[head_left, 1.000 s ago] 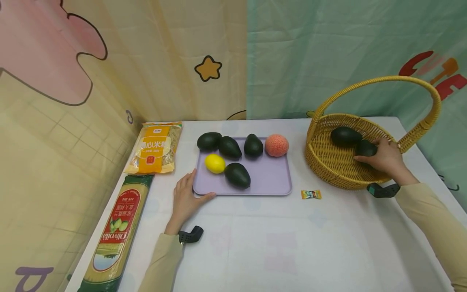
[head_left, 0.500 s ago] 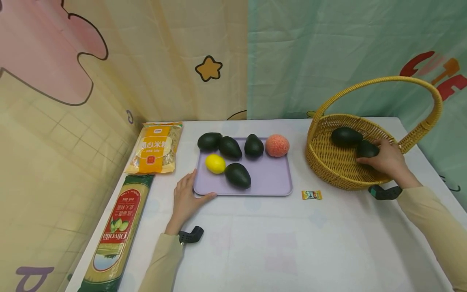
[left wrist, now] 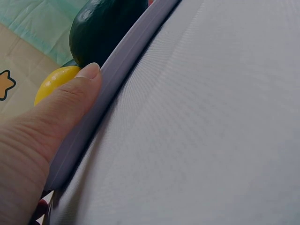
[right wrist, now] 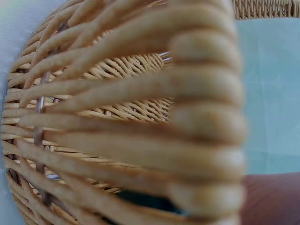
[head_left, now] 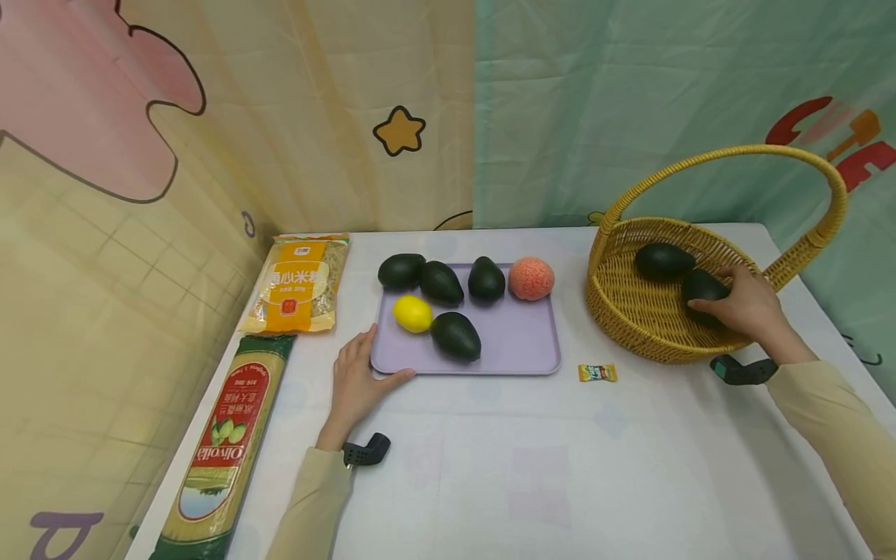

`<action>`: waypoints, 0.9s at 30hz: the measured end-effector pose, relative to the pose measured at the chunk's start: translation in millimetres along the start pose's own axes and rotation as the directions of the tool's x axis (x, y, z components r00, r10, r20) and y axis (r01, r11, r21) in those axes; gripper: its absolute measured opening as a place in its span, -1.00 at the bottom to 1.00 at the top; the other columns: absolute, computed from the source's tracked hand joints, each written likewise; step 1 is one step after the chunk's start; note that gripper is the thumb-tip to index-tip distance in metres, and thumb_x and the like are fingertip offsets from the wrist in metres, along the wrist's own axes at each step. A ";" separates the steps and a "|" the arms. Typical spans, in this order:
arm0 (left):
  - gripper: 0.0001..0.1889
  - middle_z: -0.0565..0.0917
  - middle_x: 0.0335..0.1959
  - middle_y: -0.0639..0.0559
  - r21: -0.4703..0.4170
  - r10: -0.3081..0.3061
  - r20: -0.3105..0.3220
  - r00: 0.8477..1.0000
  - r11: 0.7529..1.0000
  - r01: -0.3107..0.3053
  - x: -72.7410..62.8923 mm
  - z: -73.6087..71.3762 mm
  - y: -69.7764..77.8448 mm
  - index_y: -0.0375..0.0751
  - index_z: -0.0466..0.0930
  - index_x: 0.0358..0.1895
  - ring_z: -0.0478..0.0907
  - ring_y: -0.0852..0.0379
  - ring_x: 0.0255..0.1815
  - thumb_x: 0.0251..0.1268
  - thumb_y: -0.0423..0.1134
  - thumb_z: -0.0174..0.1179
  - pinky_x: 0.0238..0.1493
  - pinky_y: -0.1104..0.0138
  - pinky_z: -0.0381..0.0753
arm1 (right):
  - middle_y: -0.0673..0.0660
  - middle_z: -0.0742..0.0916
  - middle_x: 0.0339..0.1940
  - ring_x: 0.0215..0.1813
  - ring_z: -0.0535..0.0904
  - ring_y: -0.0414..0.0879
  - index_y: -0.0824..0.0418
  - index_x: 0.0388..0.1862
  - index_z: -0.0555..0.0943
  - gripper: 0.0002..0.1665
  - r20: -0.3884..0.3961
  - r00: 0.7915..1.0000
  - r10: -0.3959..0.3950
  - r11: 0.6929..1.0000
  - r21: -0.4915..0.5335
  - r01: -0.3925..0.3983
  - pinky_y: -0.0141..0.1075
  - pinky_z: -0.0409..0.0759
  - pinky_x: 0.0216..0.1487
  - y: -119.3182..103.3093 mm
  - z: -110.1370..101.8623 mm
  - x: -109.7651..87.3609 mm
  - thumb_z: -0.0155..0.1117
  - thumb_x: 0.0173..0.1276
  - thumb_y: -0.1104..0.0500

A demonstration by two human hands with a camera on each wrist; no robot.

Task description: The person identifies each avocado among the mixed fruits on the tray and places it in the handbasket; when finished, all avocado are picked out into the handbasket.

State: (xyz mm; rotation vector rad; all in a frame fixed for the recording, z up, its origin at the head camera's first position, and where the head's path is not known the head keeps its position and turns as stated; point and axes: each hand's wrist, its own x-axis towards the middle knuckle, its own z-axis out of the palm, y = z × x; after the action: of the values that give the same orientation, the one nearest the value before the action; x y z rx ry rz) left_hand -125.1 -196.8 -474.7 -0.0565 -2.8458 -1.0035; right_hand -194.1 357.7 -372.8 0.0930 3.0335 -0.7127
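In the head view my right hand [head_left: 750, 307] reaches into a wicker basket [head_left: 623, 330] and grips a dark green avocado [head_left: 702, 288]. Another avocado [head_left: 663, 261] lies beside it in the basket. My left hand [head_left: 358, 383] touches the front left corner of a lilac tray [head_left: 518, 342], fingers along its left edge. The left thumb [left wrist: 70, 101] lies straight against the tray's rim in the left wrist view. Several avocados, a lemon [head_left: 413, 313] and a bumpy coral-coloured ball [head_left: 531, 278] are on the tray. Basket weave hides most of my right hand in the right wrist view.
A small wrapped snack [head_left: 597, 373] lies between tray and basket. Along the table's left side are a yellow bag of pasta [head_left: 297, 284] and a long spaghetti pack [head_left: 227, 443]. The tall basket handle [head_left: 728, 153] arches over the basket. Curtains [head_left: 595, 117] stand behind the table.
My right hand, with the avocado, has shifted very slightly right inside the basket, and more of the avocado shows. The left hand and the tray have stayed put.
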 end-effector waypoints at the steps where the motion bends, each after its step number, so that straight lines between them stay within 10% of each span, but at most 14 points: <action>1: 0.10 0.23 0.35 -0.25 0.000 0.000 0.001 1.000 1.000 0.000 0.0 0.1 0.0 -0.22 0.09 0.46 0.06 -0.20 0.34 -0.13 0.20 0.44 0.31 -0.05 -0.05 | 0.69 0.33 0.02 0.06 0.16 0.58 0.73 0.20 0.12 -0.09 -0.002 1.000 -0.003 1.000 -0.002 0.003 0.31 0.21 -0.05 -0.1 -0.2 -0.2 0.29 0.25 0.05; 27: 0.09 0.23 0.35 -0.27 -0.015 0.009 0.001 1.000 1.000 -0.009 -0.7 -2.0 2.3 -0.25 0.10 0.46 0.06 -0.22 0.34 -0.12 0.18 0.44 0.30 -0.06 -0.04 | 0.60 0.39 0.12 0.05 0.35 0.46 0.56 0.28 0.21 -0.21 -0.178 0.984 -0.025 0.993 0.109 0.045 0.29 0.32 -0.05 -16.4 -1.1 -26.3 0.09 0.41 -0.07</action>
State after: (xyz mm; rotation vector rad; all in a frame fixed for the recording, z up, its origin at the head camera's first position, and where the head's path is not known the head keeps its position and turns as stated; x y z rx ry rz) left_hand -124.0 -196.3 -471.8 -0.0707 -2.8362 -1.0235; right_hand -168.9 342.2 -363.5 0.1105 3.1673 -0.9262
